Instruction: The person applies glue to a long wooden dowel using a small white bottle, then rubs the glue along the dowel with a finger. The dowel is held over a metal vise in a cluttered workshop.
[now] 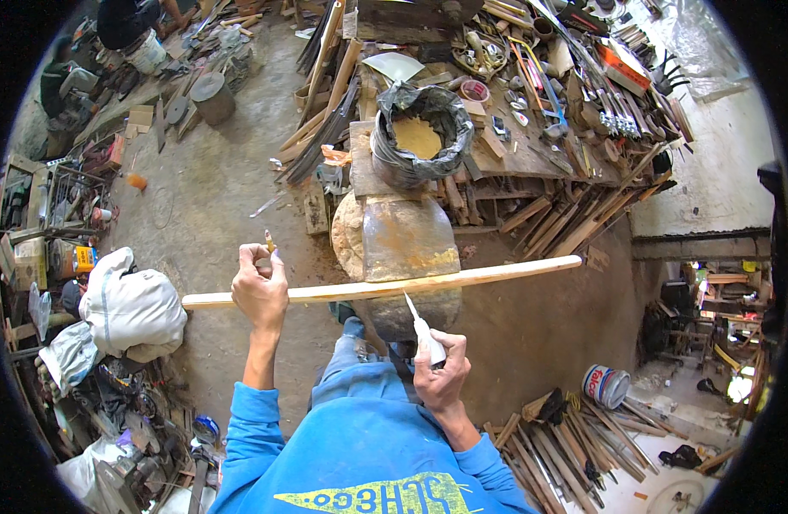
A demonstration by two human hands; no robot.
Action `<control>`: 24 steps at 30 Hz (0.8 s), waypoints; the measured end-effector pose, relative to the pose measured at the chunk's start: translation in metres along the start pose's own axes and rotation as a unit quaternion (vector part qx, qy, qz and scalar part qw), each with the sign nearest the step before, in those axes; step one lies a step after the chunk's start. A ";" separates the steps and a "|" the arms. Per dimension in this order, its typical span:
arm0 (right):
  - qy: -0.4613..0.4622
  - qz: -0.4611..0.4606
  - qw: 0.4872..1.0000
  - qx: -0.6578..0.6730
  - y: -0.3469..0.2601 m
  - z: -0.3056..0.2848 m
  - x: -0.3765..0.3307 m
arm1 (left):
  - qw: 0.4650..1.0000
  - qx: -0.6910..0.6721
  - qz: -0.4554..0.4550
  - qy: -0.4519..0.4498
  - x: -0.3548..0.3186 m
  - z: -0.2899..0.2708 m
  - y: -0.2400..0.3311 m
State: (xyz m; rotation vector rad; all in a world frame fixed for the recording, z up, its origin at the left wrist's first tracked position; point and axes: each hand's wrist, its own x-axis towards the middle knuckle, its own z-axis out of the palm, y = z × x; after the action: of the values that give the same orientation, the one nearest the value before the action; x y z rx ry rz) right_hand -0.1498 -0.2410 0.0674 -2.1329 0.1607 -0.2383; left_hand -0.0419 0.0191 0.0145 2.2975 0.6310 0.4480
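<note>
A long pale wooden strip (497,273) lies crosswise in front of me over a wooden block (408,236). In my right hand (443,373) is a white squeeze bottle (430,343) with a long thin nozzle. The nozzle's tip points up at the strip's near edge, by its middle; whether it touches I cannot tell. My left hand (261,287) is raised over the strip's left part, hiding a bit of it. Between its fingertips it pinches a short, thin, yellowish-brown piece (270,241) with a dark end, too small to name surely.
Beyond the block stands a bucket lined with black plastic (421,133), holding tan powder. A cluttered workbench (531,154) with tools fills the far right. A white sack (132,300) sits at the strip's left end. Wooden sticks (557,445) and a paint tub (605,385) are near right.
</note>
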 end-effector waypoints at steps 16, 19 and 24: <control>-0.011 -0.004 1.000 0.008 0.002 0.011 -0.003 | 1.000 0.003 0.009 -0.008 0.000 -0.002 0.003; 0.022 -0.008 1.000 0.002 0.002 0.005 -0.002 | 1.000 -0.001 0.012 -0.002 0.000 -0.001 0.002; 0.077 0.011 0.997 -0.015 0.005 -0.008 0.003 | 1.000 0.003 0.008 -0.003 0.000 0.001 0.000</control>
State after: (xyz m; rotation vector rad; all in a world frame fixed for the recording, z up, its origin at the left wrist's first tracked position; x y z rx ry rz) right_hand -0.1493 -0.2506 0.0678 -2.1413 0.2785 -0.3887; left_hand -0.0418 0.0188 0.0135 2.3103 0.6117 0.4462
